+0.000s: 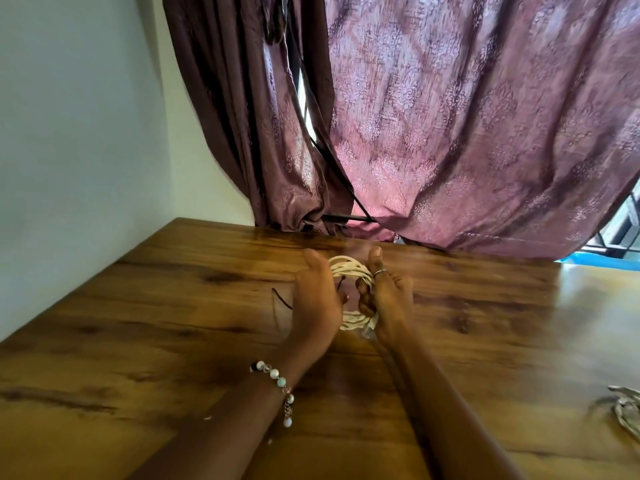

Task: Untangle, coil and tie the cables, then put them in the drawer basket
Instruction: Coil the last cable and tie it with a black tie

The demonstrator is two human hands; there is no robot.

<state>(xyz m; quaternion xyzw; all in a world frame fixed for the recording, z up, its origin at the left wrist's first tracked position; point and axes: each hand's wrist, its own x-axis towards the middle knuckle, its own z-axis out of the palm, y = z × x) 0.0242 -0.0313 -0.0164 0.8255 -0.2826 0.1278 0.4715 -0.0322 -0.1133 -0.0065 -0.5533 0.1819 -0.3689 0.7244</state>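
Risk lies in the white cable coil (349,292) springing loose if either grip slackens before a tie goes on. It sits mid-worktop (173,306) toward the far edge, left hand (313,299) cupping one side, right hand (384,299) gripping the other. Open worktop lies on every side; another bundle (623,407) rests at the right edge.

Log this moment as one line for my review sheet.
stage: tying | left hand: beside white cable coil | right hand: grips coil | dark tie: on table | basket: unseen
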